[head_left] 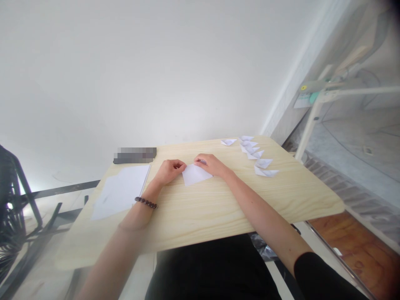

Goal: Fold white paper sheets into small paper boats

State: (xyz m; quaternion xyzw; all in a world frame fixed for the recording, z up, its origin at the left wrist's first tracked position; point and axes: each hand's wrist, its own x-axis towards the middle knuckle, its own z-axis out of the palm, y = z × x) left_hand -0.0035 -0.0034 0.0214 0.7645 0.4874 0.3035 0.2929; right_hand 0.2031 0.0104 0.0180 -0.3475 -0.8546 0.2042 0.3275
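Note:
A small white paper sheet (pixel 193 174) lies on the light wooden table (pixel 218 208), partly folded. My left hand (pixel 168 170) has its fingers curled and pinches the paper's left upper edge. My right hand (pixel 210 163) presses and pinches the paper's upper right corner with bent fingers. A dark bead bracelet (pixel 146 202) sits on my left wrist.
A stack of white paper (pixel 120 189) lies at the table's left. Several folded white paper pieces (pixel 258 156) form a row at the far right. A dark flat object (pixel 134 155) lies at the far edge. A white stand (pixel 309 125) rises to the right.

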